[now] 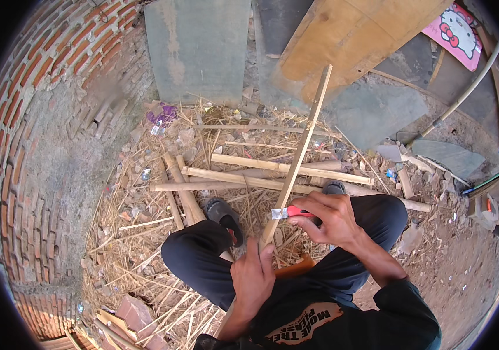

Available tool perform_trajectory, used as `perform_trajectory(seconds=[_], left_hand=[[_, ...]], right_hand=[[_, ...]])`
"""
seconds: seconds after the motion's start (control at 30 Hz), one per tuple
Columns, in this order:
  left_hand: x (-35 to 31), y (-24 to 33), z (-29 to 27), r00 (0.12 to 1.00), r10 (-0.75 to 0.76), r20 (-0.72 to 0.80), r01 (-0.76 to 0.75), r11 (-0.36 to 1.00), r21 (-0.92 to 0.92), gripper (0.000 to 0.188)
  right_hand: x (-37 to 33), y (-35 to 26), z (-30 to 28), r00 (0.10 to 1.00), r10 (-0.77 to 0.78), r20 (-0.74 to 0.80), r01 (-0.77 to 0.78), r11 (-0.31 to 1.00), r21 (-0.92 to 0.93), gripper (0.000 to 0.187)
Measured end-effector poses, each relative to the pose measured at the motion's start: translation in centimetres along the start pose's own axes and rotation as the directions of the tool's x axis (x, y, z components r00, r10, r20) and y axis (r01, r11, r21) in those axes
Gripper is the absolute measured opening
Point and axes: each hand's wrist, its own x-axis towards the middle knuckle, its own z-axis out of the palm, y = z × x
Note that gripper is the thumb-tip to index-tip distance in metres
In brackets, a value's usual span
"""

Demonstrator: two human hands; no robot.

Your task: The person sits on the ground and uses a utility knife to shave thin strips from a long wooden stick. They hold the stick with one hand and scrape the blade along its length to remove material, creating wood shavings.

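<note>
My left hand (253,279) is closed round the lower end of a long split bamboo strip (303,144), which slants up and away to the right. In my right hand (336,221) is a knife (280,213) with a red handle and a short, wide metal blade. The blade lies across the strip, a little above my left hand; whether it cuts into the bamboo cannot be made out. My bent knees are on either side of the strip. Beyond them, bamboo pieces (249,178) lie crossed on the ground near my shoes (224,217).
Straw-like shavings (138,233) and rubble cover the ground. A brick wall (22,175) rises at left. Grey boards (197,52) and a brown board (354,41) stand at the far side. An orange seat edge (296,267) shows between my legs. Broken brick (135,315) lies at lower left.
</note>
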Motion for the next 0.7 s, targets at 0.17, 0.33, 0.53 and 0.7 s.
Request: perform_trajectory(seconds=[0.17,0.33,0.53,0.7], left_hand=[[-0.1,0.1,-0.2,1.000,-0.007,0.000,0.007,1.000,-0.002,0.024],[-0.2,-0.1,-0.4,1.000,-0.002,-0.008,0.002,1.000,-0.001,0.025],[-0.5,-0.1,-0.6,1.000,0.004,-0.003,-0.004,1.000,-0.018,0.026],[-1.8,-0.7,-0.6,0.999,-0.012,0.033,0.012,1.000,0.006,0.026]], right_hand=[[0.1,-0.1,-0.2,0.999,0.022,0.035,-0.021,0.999,-0.039,0.030],[0.4,-0.2,-0.2,1.000,-0.008,0.007,0.009,0.999,-0.034,0.032],[0.5,-0.3,-0.4,1.000,-0.028,0.007,0.028,0.999,-0.046,0.032],[1.6,1.7,-1.9,0.992,0.085,-0.090,-0.090,0.995,-0.046,0.030]])
